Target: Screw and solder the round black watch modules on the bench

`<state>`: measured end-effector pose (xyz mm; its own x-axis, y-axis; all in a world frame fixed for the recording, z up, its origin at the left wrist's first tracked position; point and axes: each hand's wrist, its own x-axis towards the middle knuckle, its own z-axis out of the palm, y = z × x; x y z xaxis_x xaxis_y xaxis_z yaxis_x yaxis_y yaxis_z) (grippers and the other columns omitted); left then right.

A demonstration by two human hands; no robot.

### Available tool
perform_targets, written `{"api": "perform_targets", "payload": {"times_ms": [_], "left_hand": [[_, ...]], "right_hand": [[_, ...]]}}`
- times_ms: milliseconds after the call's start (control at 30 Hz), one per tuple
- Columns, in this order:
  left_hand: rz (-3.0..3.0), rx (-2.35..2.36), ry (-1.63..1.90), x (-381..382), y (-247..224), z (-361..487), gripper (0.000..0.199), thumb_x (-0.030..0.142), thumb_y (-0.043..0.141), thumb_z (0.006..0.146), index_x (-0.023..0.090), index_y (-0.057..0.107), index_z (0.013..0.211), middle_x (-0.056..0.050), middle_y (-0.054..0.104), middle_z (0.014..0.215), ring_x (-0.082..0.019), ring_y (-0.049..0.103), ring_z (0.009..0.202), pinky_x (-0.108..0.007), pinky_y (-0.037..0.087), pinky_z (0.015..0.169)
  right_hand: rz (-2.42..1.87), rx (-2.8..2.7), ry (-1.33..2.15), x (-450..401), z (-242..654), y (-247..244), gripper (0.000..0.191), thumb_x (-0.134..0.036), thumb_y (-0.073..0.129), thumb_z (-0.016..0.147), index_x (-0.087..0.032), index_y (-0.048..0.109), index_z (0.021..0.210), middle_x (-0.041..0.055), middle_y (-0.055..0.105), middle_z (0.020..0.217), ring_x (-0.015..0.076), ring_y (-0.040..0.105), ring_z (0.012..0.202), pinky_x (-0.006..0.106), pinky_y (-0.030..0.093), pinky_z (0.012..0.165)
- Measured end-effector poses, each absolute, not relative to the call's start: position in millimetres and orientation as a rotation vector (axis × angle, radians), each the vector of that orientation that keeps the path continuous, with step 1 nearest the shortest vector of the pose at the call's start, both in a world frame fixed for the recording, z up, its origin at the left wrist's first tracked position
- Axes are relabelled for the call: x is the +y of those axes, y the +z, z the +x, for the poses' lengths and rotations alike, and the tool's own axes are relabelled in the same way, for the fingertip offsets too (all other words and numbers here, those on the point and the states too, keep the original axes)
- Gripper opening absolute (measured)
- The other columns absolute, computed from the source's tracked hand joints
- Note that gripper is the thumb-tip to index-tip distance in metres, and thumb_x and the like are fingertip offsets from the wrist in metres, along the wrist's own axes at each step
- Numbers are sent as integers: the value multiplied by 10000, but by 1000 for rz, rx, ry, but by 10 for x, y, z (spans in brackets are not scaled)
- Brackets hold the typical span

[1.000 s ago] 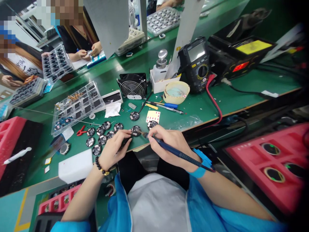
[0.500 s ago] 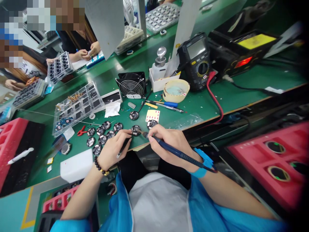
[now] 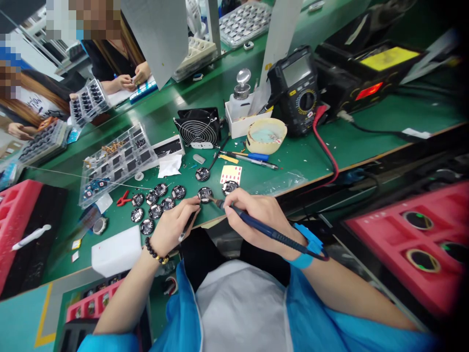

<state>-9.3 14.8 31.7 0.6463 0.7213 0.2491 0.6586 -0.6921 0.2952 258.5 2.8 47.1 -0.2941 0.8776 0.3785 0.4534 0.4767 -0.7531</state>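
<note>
My right hand (image 3: 261,215) is closed around a soldering iron (image 3: 252,222) with a dark blue handle and cable. The iron's tip points left and meets, or nearly meets, a small round black circuit module (image 3: 204,192) near the bench's front edge. At that module's left side are the fingertips of my left hand (image 3: 172,226). Pinched in this hand is a slim dark tool, apparently tweezers (image 3: 190,222), partly hidden by the fingers. Several similar round modules (image 3: 155,211) lie to the left, with another (image 3: 230,187) just beyond my right fingers.
Behind the modules stand a small black fan (image 3: 198,128), a cream solder-tip dish (image 3: 266,139) and a multimeter (image 3: 297,95). A clear parts tray (image 3: 117,164) and white block (image 3: 116,251) are left. A red foam tray (image 3: 388,230) sits right. Co-workers sit across the bench.
Both hands stay almost in place, with the iron's tip still at the same module. The tool in my left hand has turned slightly. The whole view has shifted a little.
</note>
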Motion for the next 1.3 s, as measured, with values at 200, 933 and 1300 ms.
{"api": "perform_targets", "payload": {"times_ms": [200,933,1300], "left_hand": [[2723,1140,567,133,257,-93,271,101,532,1019,217,558,1263,-111,669,1361,-204,660,1289,-333,599,1040],[2729,1173,791,127,142,-26,229,84,601,997,186,571,1199,-109,701,1298,-175,690,1234,-272,602,1021],[2698,1174,839,130,112,-9,228,78,599,994,184,562,1192,-116,699,1271,-183,690,1237,-273,605,1016]], "right_hand": [[-1113,-1939,653,55,2566,451,77,-246,511,999,-212,573,968,-80,560,598,115,549,526,267,344,586],[-1099,-2059,541,143,2521,433,46,-227,560,920,-222,593,951,-87,555,594,126,570,553,265,349,580],[-1097,-2050,531,150,2506,419,51,-229,556,933,-220,601,956,-85,571,597,128,585,556,265,354,578]]}}
